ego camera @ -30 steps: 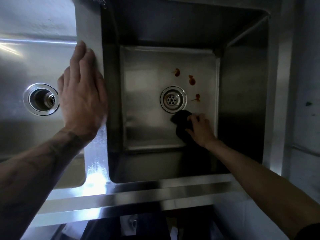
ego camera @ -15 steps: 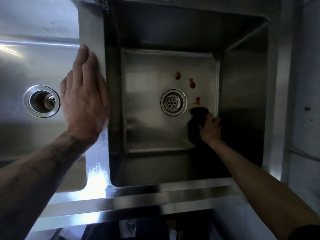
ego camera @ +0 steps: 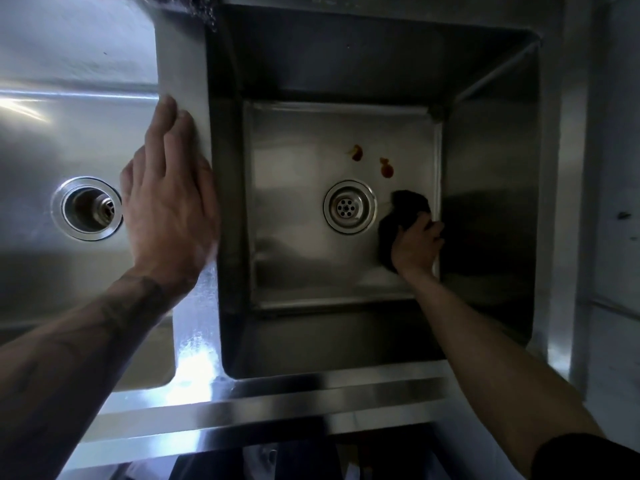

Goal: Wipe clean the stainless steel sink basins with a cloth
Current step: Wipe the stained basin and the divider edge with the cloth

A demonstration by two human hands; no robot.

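A deep stainless steel right basin [ego camera: 298, 244] has a round drain [ego camera: 349, 206] in its floor. Two reddish-brown stains [ego camera: 386, 169] lie on the floor behind the drain. My right hand [ego camera: 417, 245] is down in this basin and holds a black cloth [ego camera: 407, 206] against the floor, just right of the drain, close to the right wall. My left hand [ego camera: 171, 206] rests flat, fingers straight, on the steel divider [ego camera: 194, 327] between the two basins. The left basin [ego camera: 41, 140] shows its own drain [ego camera: 88, 208].
The sink's front rim [ego camera: 270, 407] runs across below the basins. The right basin's walls [ego camera: 491, 188] are steep and dark. A steel side ledge and a pale wall [ego camera: 609, 168] border the right. Dark items sit under the sink at the bottom edge.
My right hand slid the black cloth from below the drain to the right and then back along the floor, covering the stain nearest the drain. My left hand stayed on the divider.
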